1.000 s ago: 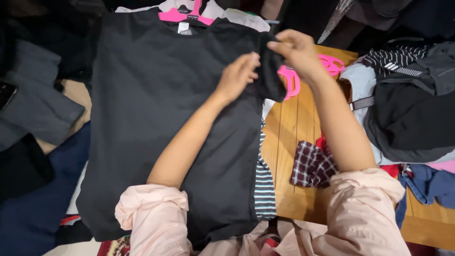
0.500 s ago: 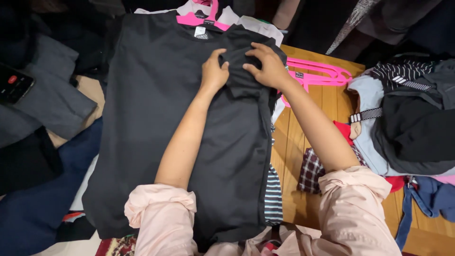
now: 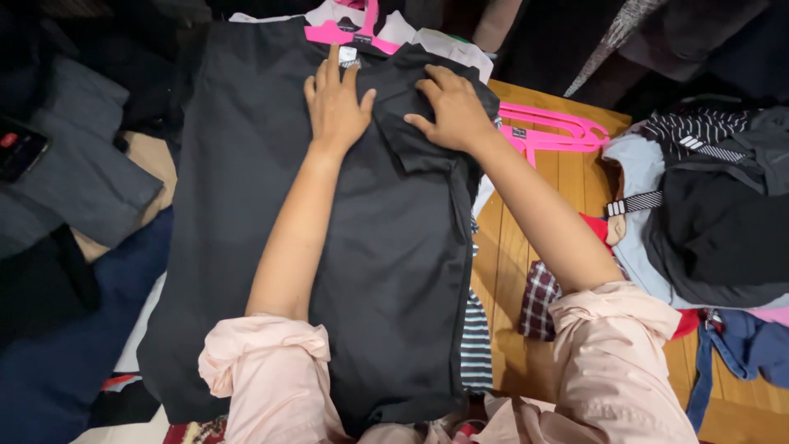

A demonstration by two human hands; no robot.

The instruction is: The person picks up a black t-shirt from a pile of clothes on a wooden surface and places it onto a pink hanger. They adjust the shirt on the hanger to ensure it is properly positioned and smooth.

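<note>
Honestly, I keep my left hand [image 3: 335, 105] spread flat on the black shirt [image 3: 246, 214] while my right hand [image 3: 448, 111], fingers open, presses the folded sleeve [image 3: 415, 144] down smoothly.

Wooden table [image 3: 567, 185], black shirt [image 3: 246, 205], pink hanger [image 3: 551, 127]

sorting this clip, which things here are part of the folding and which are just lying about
In hand:
black shirt, folded sleeve pressed down
left hand, flat on it
right hand, on the fold

Lying about:
pink hangers
wooden table
plaid cloth
striped cloth
grey garment
</note>
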